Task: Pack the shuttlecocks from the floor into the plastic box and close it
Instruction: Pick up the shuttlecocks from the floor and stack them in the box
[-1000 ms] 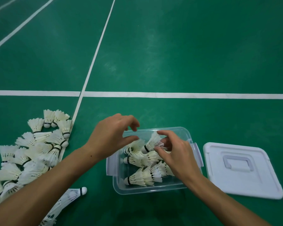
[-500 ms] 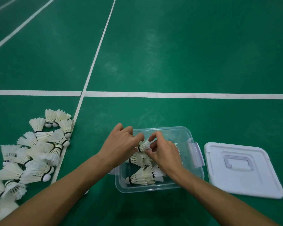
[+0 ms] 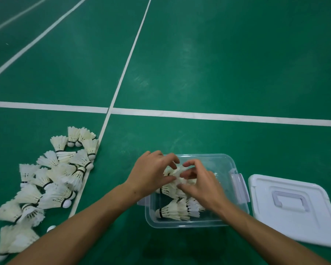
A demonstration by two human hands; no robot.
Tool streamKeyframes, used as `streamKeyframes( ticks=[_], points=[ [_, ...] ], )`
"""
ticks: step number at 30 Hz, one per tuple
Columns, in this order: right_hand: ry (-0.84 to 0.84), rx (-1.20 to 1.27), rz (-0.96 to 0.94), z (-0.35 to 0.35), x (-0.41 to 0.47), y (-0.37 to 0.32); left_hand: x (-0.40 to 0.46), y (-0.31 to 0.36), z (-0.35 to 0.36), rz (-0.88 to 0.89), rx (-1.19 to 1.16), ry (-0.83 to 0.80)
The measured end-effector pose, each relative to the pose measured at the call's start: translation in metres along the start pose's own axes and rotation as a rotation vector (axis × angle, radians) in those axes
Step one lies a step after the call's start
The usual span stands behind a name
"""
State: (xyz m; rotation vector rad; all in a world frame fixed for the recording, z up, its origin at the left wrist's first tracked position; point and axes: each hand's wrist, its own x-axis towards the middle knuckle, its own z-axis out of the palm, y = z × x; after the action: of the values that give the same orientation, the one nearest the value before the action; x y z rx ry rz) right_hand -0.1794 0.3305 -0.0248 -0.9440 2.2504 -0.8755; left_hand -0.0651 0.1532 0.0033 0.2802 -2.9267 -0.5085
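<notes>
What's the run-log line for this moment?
phase: packing | left hand + right hand: arranging shuttlecocks in box | pile: on floor, left | lid: off, right

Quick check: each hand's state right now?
Left hand: fingers curled on shuttlecocks over the plastic box.
Right hand: pinching the same shuttlecocks.

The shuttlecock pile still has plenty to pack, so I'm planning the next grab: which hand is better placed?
Left, probably. The left hand is over the box's left side, nearest the shuttlecock pile on the floor to its left; the right hand would have to cross over.
</notes>
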Motion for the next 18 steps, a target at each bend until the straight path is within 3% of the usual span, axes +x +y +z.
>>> streamKeyframes(
  ticks=[10,18],
  points=[
    [0.028,-0.197,-0.2,-0.036,0.008,-0.076,-0.051,-0.041,-0.058,-0.202,-0.306,0.221],
    [-0.139,-0.257,-0.402,0.054,0.072,-0.181,-0.123,-0.147,-0.082,-0.516,-0.339,0.357]
  ],
)
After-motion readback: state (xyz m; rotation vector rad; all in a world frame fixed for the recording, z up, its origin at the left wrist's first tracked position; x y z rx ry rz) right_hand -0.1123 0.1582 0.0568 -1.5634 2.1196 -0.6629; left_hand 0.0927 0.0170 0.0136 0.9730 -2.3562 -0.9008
